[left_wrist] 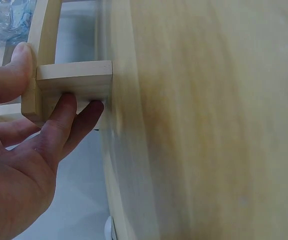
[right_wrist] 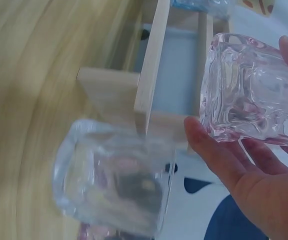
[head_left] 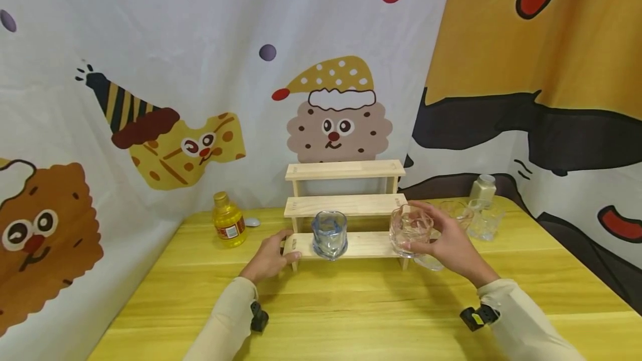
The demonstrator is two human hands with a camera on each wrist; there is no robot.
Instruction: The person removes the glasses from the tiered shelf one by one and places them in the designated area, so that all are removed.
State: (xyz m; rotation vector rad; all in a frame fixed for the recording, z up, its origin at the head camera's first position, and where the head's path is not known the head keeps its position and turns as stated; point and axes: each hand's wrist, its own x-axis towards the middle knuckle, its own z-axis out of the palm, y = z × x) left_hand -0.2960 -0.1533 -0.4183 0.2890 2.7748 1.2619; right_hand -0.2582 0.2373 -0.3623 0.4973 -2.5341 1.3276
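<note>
A three-step wooden rack [head_left: 346, 205] stands on the table against the curtain. My left hand [head_left: 271, 258] grips the left end of its lowest step, thumb on top and fingers at the leg [left_wrist: 74, 75] below. On that step, left of its middle, sits a bluish clear glass [head_left: 330, 235]. My right hand [head_left: 448, 244] holds a pink-tinted wavy glass [head_left: 408, 230] between thumb and fingers, at the right end of the lowest step. Close below the right hand, a clear glass [right_wrist: 114, 180] stands on the table beside the rack.
Behind the right hand stand another pinkish glass [head_left: 457, 213], a clear glass [head_left: 485, 222] and a pale-capped jar [head_left: 484, 188]. At the back left are a yellow bottle [head_left: 228, 222] and a small pale spoon-like piece [head_left: 253, 222]. A printed curtain [head_left: 210, 27] hangs behind the table.
</note>
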